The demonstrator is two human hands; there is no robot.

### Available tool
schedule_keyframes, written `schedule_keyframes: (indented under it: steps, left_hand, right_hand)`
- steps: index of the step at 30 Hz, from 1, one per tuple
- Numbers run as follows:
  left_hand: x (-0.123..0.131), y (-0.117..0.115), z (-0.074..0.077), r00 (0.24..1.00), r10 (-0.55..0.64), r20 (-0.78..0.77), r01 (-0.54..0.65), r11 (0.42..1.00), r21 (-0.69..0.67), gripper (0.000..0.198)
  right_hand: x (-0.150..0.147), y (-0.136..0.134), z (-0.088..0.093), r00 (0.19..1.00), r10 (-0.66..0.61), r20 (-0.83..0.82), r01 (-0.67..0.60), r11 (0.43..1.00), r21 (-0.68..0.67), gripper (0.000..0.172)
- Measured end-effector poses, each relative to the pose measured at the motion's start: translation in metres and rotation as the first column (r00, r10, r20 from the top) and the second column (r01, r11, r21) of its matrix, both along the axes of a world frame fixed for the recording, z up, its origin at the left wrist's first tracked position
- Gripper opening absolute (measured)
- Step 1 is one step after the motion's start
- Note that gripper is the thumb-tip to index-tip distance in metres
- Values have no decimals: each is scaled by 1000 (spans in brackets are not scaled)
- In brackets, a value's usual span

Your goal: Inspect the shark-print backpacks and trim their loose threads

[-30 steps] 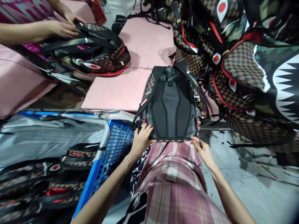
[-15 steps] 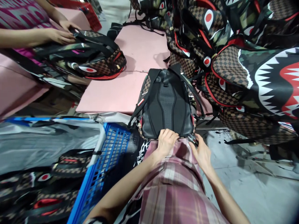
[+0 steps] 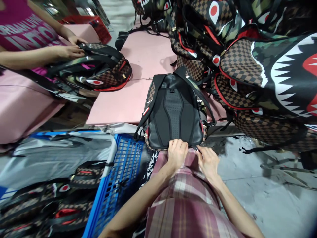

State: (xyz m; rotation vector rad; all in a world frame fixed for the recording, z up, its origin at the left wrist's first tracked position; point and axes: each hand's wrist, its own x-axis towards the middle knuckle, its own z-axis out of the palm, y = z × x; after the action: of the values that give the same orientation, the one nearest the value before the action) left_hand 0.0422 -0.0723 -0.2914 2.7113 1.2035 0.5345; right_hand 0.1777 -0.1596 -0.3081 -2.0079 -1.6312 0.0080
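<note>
The backpack [image 3: 173,110] lies with its black padded back panel up at the near edge of the pink worktop [image 3: 123,99]. Its long axis runs straight away from the person, with the top handle at the far end and the bottom end hanging over the edge toward the plaid lap [image 3: 183,205]. Both hands meet it at that bottom end, so the bag lies directly ahead of them.

The left hand [image 3: 177,153] sits near the middle of the bottom edge, with its fingers curled down over the rim and closed on it. The right hand [image 3: 208,161] is just beside it at the bag's right bottom corner. Its fingers are bent in and touching the edge — whether they pinch anything I cannot tell.

A blue crate [image 3: 116,185] stands to the left, below the worktop edge, and a pile of backpacks [image 3: 247,66] crowds the right side. At the far left — well apart — a co-worker's hands [image 3: 70,49] rest on a second backpack [image 3: 104,71].
</note>
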Motion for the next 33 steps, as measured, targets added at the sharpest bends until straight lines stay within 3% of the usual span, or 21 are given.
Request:
schedule_keyframes:
  steps: [5,17,27,33]
  left_hand:
    - [3,3,-1,999,14,43,-12,998,-56,17]
    - [4,5,-2,997,13,-70,-15,1000,-21,18]
    - [5,6,-2,999,-5,-43,2,997,-74,17]
    - [-1,5,-6,999,-28,-25,26,997,-71,17]
  right_hand:
    - [-1,4,-1,1000,22,-1,-22,1000,5,22]
    - [0,3,-1,1000,20,-17,-20,1000,-5,23]
    - [0,8,-3,997,42,-70,-44,999,-22,21]
    - [5,2,-9,996,38,-81,-33,998,61,19]
